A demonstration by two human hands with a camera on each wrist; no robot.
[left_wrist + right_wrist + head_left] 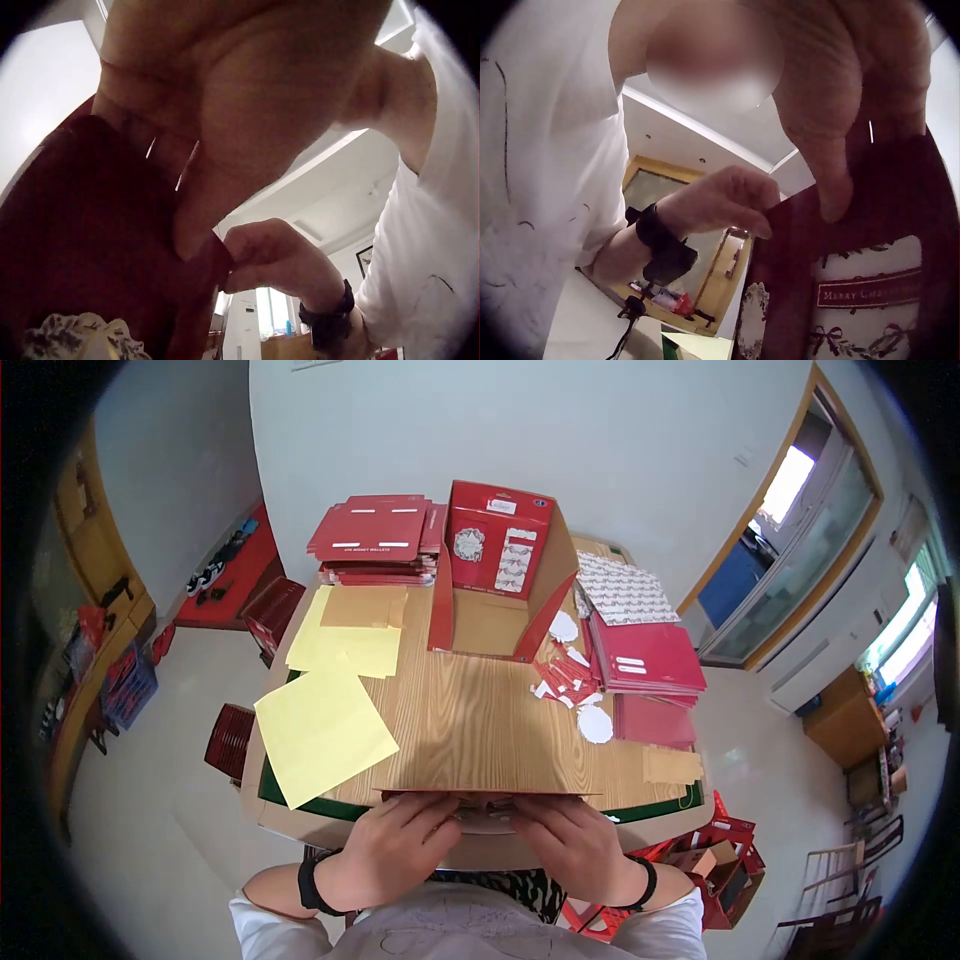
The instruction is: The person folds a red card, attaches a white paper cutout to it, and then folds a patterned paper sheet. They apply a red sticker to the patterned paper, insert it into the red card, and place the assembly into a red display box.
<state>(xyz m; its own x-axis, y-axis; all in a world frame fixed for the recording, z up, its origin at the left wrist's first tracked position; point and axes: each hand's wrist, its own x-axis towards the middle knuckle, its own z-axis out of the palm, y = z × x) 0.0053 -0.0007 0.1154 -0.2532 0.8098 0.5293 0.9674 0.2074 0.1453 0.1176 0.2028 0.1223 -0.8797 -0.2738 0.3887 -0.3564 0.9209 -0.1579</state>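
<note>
Both hands hold a red cardboard panel [795,255] upright at the table's near edge; in the head view only its thin top edge shows. My left hand [395,848] grips the left part of that edge, fingers over the top, and my right hand [575,850] does the same on the right. In the right wrist view the thumb presses the panel's near face, above a white printed label [866,296] reading "Merry Chr…". A wreath label [754,319] sits beside it. The left wrist view shows the panel dark, with a scalloped floral label [82,337] low down.
Ahead stands an open red cardboard box [555,590]. Stacked red cards [370,525] and yellow sheets [325,735] lie left. At right are patterned sheets [625,588], more red cards [650,650], small red and white tags [570,678] and a scalloped white label [595,724].
</note>
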